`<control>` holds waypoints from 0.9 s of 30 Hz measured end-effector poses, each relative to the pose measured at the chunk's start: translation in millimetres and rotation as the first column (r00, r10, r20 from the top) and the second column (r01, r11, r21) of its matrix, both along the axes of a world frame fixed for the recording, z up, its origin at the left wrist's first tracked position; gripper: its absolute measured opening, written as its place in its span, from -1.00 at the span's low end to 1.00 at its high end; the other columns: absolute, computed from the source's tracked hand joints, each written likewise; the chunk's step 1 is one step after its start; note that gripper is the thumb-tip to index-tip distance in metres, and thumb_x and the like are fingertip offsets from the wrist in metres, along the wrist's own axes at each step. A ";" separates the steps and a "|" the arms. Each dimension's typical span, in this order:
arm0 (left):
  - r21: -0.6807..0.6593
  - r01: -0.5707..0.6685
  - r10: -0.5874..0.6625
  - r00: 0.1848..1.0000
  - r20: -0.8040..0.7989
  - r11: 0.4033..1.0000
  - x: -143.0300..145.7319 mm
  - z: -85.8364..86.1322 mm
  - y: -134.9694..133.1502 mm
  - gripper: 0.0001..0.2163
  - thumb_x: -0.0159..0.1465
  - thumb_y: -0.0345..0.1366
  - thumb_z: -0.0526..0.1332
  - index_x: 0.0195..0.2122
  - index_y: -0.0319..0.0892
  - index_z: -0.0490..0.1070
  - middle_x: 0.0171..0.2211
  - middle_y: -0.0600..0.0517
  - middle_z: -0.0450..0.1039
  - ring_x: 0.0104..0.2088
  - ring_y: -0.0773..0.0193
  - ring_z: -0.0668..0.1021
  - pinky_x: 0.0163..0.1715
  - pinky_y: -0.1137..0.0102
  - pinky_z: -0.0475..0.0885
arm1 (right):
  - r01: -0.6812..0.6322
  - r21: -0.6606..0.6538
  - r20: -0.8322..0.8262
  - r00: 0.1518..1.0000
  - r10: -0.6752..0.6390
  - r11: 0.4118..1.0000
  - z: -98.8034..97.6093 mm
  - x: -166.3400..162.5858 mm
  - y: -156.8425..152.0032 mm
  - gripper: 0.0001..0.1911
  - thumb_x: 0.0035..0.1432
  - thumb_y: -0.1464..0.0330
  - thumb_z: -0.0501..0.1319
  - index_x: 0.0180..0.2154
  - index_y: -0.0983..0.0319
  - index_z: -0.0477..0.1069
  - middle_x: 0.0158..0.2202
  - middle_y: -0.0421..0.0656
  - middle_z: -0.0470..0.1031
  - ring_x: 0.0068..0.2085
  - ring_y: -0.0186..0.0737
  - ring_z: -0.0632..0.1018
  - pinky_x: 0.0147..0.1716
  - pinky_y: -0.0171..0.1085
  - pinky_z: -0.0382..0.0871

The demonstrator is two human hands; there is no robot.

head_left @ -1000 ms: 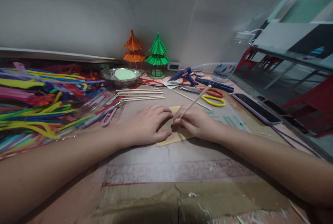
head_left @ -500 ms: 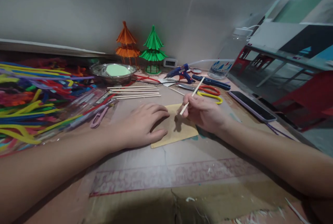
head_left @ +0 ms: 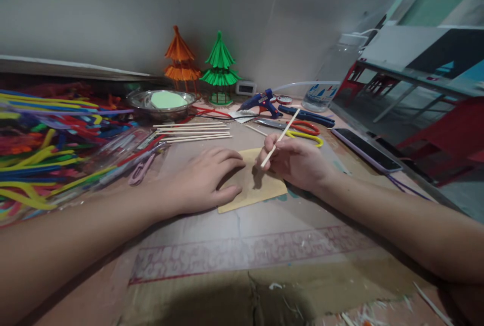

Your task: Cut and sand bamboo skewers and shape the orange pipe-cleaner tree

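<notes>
Flat, matte tan paper square (head_left: 257, 184) lying on the brown cardboard-covered tabletop (head_left: 234, 250), whose surface is scuffed and flecked with dried glue. The left hand (head_left: 204, 179) rests palm down, fingers spread and open, on the left part of the paper, pressing it flat; the forearm runs back toward the lower left. The right hand (head_left: 297, 162) is closed in a pen-like pinch on 1 thin, straight, pale wooden stick (head_left: 280, 138), held slanted with its lower tip just above the paper's upper edge and its upper end pointing away to the right; the wrist is raised off the tabletop. Behind the hands lies a loose row of similar bare wooden sticks (head_left: 194, 131), parallel and nearly level. To the left, a large heap of fuzzy multicoloured pipe cleaners (head_left: 45, 149) spreads over the tabletop, some inside clear plastic wrapping. Farther back stand a shiny round metal bowl (head_left: 149, 109) holding a pale green disc, an orange pleated-paper pagoda model (head_left: 180, 63) and a green pleated-paper pagoda model (head_left: 220, 66). To the right lie a blue plastic glue gun (head_left: 260, 102), scissors with yellow and orange loop handles (head_left: 306, 134) and a dark, glossy flat smartphone (head_left: 365, 149).
</notes>
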State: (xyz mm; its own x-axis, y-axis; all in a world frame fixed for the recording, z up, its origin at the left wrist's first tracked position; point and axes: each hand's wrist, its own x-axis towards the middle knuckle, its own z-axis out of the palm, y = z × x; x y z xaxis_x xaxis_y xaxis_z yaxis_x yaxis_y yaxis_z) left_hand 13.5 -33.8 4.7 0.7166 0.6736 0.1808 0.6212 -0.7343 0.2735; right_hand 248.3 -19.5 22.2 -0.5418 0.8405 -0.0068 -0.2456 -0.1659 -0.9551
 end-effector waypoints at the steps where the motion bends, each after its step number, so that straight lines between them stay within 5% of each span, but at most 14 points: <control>1: -0.002 0.000 0.000 1.000 -0.001 1.000 -0.1 0.1 0.0 -0.53 0.34 -0.09 0.14 0.20 -0.21 0.38 0.19 -0.16 0.39 0.22 -0.07 0.38 0.23 0.01 0.27 | 0.011 0.026 0.017 1.000 -0.012 1.000 -0.7 0.2 1.3 -0.91 0.07 0.31 0.18 -0.41 0.20 0.38 -0.53 -0.17 0.53 -0.38 -0.19 0.55 -0.29 -0.23 0.39; 5: -0.004 0.005 -0.005 1.000 -0.009 1.000 -0.3 0.9 -0.1 -0.53 0.35 -0.07 0.13 0.20 -0.20 0.38 0.20 -0.16 0.38 0.23 -0.06 0.37 0.24 0.01 0.27 | 0.136 0.365 0.237 0.943 -0.232 0.921 -5.2 8.4 14.1 -0.81 0.19 0.20 0.19 -0.36 0.19 0.34 -0.51 -0.21 0.47 -0.45 -0.21 0.51 -0.36 -0.24 0.36; 9: 0.003 0.012 -0.012 1.000 -0.016 1.000 -0.1 2.3 -0.6 -0.54 0.36 -0.06 0.12 0.20 -0.17 0.38 0.21 -0.15 0.38 0.23 -0.08 0.37 0.23 -0.01 0.27 | -0.052 0.801 0.461 0.689 -0.559 0.596 -8.1 20.7 25.1 -0.82 0.25 0.27 0.17 -0.40 0.18 0.34 -0.51 -0.20 0.43 -0.42 -0.20 0.45 -0.35 -0.23 0.28; 11: 0.006 0.017 -0.017 1.000 -0.016 1.000 0.1 2.7 -0.7 -0.54 0.36 -0.06 0.11 0.20 -0.18 0.39 0.21 -0.16 0.38 0.22 -0.08 0.37 0.22 -0.01 0.27 | -0.153 0.846 0.480 0.636 -0.605 0.511 -8.8 21.4 24.7 -0.81 0.28 0.29 0.12 -0.39 0.18 0.34 -0.49 -0.18 0.44 -0.38 -0.18 0.45 -0.33 -0.23 0.27; 16: 0.006 0.021 -0.021 1.000 -0.023 1.000 0.9 2.3 0.1 -0.55 0.35 -0.08 0.14 0.19 -0.17 0.39 0.19 -0.16 0.39 0.22 -0.08 0.38 0.21 0.01 0.28 | -0.331 0.845 0.521 0.683 -0.512 0.419 -11.4 11.2 20.6 -0.84 0.28 0.35 0.07 -0.35 0.18 0.36 -0.42 -0.13 0.49 -0.36 -0.18 0.47 -0.32 -0.23 0.29; 19: 0.012 0.023 -0.023 1.000 -0.017 1.000 1.4 2.4 0.3 -0.55 0.35 -0.08 0.14 0.19 -0.18 0.40 0.18 -0.16 0.39 0.22 -0.09 0.38 0.22 0.00 0.27 | -0.330 0.847 0.521 0.668 -0.531 0.416 -12.0 10.2 26.5 -0.83 0.28 0.35 0.07 -0.37 0.19 0.34 -0.44 -0.14 0.47 -0.38 -0.19 0.46 -0.35 -0.25 0.26; 23: 0.010 0.015 -0.015 1.000 -0.026 1.000 1.7 3.8 -0.3 -0.54 0.35 -0.07 0.13 0.19 -0.20 0.39 0.19 -0.17 0.40 0.23 -0.11 0.37 0.22 -0.02 0.26 | -0.185 0.823 0.524 0.614 -0.590 0.538 -10.7 12.3 27.7 -0.80 0.31 0.29 0.07 -0.38 0.18 0.30 -0.49 -0.19 0.44 -0.45 -0.22 0.44 -0.41 -0.27 0.22; 27: 0.014 0.018 -0.017 0.999 -0.036 1.000 1.6 3.5 0.1 -0.55 0.35 -0.08 0.13 0.20 -0.18 0.39 0.19 -0.16 0.39 0.21 -0.08 0.37 0.22 -0.01 0.27 | -0.211 0.778 0.541 0.702 -0.462 0.591 -11.1 6.9 12.6 -0.81 0.34 0.29 0.05 -0.33 0.18 0.32 -0.47 -0.19 0.48 -0.42 -0.23 0.48 -0.38 -0.27 0.27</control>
